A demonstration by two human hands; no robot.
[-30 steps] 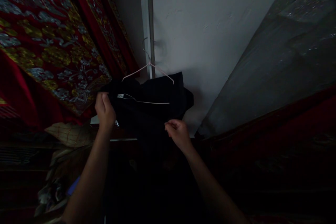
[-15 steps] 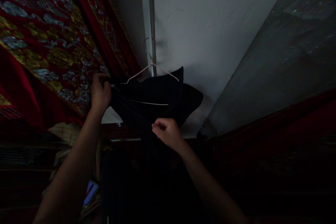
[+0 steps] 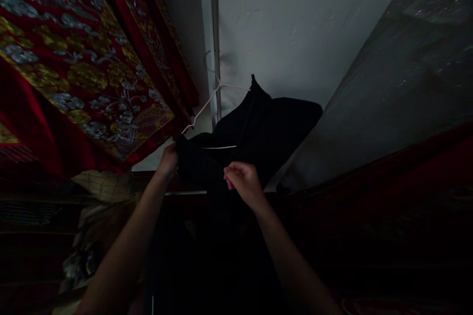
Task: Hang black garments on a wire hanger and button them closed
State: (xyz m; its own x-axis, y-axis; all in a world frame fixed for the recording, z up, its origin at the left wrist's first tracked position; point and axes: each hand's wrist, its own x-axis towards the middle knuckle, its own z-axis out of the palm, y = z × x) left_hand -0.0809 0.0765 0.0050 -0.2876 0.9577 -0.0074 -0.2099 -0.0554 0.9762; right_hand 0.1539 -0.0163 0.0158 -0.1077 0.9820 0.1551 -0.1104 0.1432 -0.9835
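A dark garment (image 3: 284, 128), seemingly a jacket or shirt, is spread in front of me on a pale wire hanger (image 3: 206, 103). The hanger's hook points up and holds on to nothing that I can see. At the garment's left shoulder my left hand (image 3: 169, 161) is closed on the cloth, its fingertips partly hidden behind it. My right hand (image 3: 244, 181) pinches the front edge of the garment near its middle. The hanger's lower bar shows as a thin pale line inside the neck opening. Darkness hides the garment's lower part.
Red cloth embroidered in gold and silver (image 3: 84, 74) hangs on the left. Behind the hanger are a white wall (image 3: 295, 24) and a narrow upright strip (image 3: 210, 10). Clear plastic sheeting (image 3: 414, 69) covers the right side. Cluttered items lie dimly at lower left.
My left hand has moved right and slightly down with the garment's shoulder. The hanger has tilted, its left end lower, and the garment's right side has risen and spread rightward. My right hand shifted slightly right.
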